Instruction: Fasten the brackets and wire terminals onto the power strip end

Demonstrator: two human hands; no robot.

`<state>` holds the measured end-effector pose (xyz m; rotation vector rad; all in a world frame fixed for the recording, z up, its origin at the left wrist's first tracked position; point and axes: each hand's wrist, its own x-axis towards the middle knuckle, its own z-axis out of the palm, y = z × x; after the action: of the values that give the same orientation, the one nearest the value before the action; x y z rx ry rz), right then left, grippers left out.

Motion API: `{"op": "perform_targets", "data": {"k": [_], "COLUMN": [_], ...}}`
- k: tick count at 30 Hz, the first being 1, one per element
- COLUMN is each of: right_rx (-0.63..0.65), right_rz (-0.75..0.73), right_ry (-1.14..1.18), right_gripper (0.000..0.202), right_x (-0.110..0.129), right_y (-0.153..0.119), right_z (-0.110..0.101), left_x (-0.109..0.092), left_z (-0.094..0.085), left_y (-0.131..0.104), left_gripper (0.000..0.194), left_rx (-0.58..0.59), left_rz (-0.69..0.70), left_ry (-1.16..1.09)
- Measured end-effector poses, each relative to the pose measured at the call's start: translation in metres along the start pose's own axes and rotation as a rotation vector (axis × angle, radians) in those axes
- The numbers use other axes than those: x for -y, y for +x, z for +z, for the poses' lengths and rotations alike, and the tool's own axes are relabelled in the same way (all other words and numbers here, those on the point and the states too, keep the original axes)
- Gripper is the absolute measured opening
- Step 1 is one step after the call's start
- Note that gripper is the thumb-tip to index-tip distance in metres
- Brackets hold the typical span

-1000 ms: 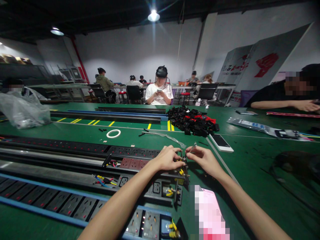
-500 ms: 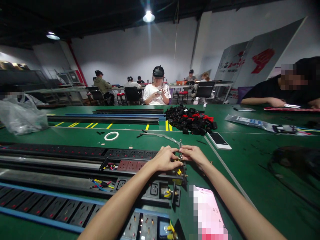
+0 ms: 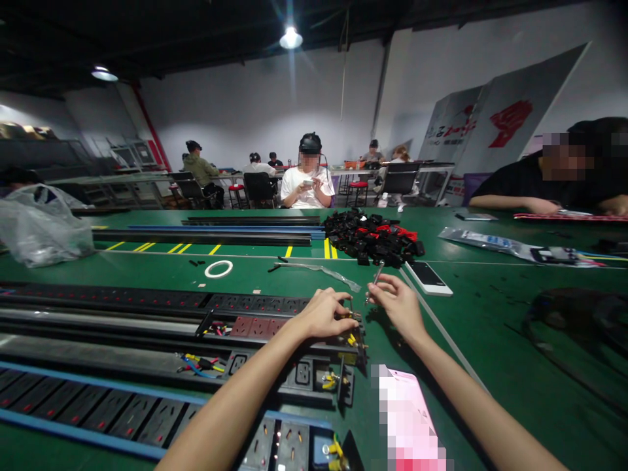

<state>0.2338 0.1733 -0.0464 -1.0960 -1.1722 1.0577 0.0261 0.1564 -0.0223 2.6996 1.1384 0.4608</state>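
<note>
My left hand point(image 3: 321, 314) lies over the right end of a black power strip point(image 3: 258, 325) with brown sockets. Its thumb and fingers curve round that end, where yellow-sleeved wire terminals show. Just to the right, raised off the strip, my right hand point(image 3: 400, 307) pinches a short, thin metal rod point(image 3: 378, 273) between thumb and fingertips. The rod points up and away from me; its exact kind is unclear. Nearer to me lies another black strip point(image 3: 301, 373) with wires at its end.
Blue-edged socket strips point(image 3: 115, 412) lie in front. A phone point(image 3: 415, 418) sits between my forearms, and a white phone point(image 3: 429, 278) lies farther off. Beyond are a pile of black and red parts point(image 3: 373, 235), a tape roll point(image 3: 218, 269) and a clear plastic strip point(image 3: 328, 270). Other people sit around.
My right hand has moved right, away from the strip's end, taking the metal rod with it; the rod now leans. My left hand stays at the strip's end.
</note>
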Motion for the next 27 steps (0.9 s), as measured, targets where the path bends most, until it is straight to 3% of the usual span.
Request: {"op": "perform_targets", "data": {"k": [6,10,19,27], "right_rx": [0.087,0.146,0.195,0.374], "right_rz": [-0.373,-0.506,-0.513,-0.583], "right_ry": [-0.312,-0.437,-0.453,-0.539], "right_gripper": [0.029,0.022,0.016,0.008], "right_x": [0.009,0.006,0.000,0.003], "right_y": [-0.043,-0.058,-0.063,-0.065], "right_z": [-0.011,-0.010,-0.007,-0.015], "left_x": [0.000,0.000,-0.002,-0.003], "left_z": [0.001,0.001,-0.001,-0.001], "left_y": [0.000,0.000,-0.001,0.001], "left_gripper": [0.032,0.033,0.033,0.033], "left_rx": [0.002,0.012,0.020,0.025], "left_rz": [0.000,0.000,-0.008,0.002], "left_ry": [0.011,0.015,-0.002,-0.003]}}
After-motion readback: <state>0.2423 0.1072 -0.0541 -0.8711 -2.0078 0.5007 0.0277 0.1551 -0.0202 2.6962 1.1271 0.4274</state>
